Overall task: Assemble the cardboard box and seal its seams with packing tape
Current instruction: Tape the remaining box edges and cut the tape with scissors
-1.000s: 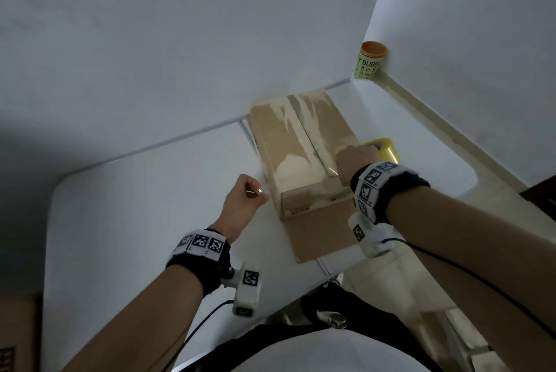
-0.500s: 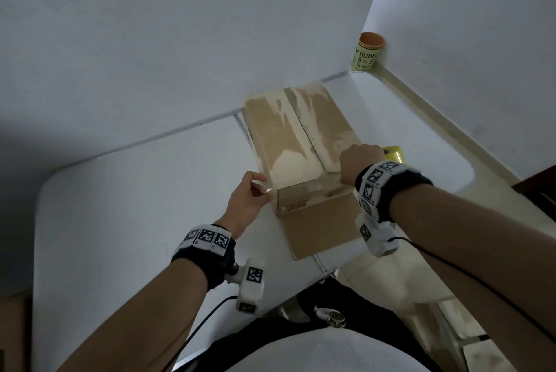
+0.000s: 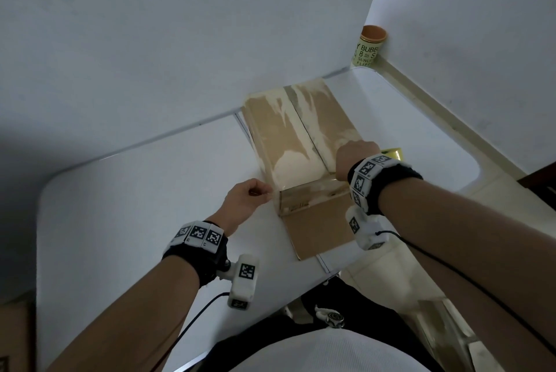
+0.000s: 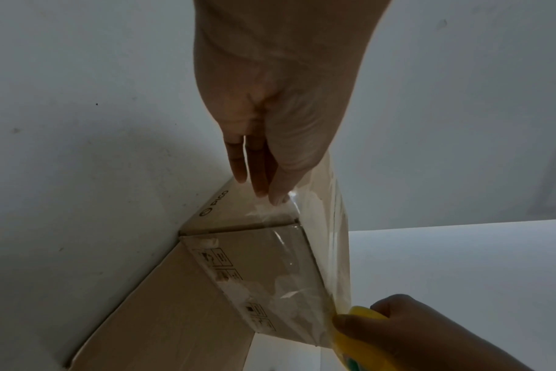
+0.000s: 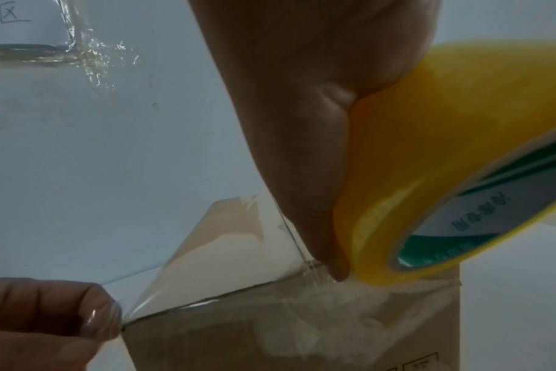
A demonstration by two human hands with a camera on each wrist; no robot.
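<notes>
The brown cardboard box point(image 3: 301, 137) lies on the white table point(image 3: 135, 206), its top flaps closed and streaked with clear tape. One end flap point(image 3: 319, 230) lies flat on the table toward me. My right hand point(image 3: 356, 158) grips the yellow tape roll point(image 5: 429, 188) at the box's near right top corner. A clear tape strip point(image 5: 207, 276) runs from the roll along the near top edge to my left hand point(image 3: 249, 197). That hand pinches the strip's end at the near left corner of the box point(image 4: 254, 263); its fingertips point(image 4: 264, 185) touch the cardboard there.
A yellow-green paper cup point(image 3: 370, 46) stands on a ledge in the far right corner. White walls close in behind and to the right of the table. The table's edge runs just right of the box, with floor beyond it.
Almost nothing has moved. Less of the yellow roll shows behind my right hand than a second ago. Both hands stay at the box's near end.
</notes>
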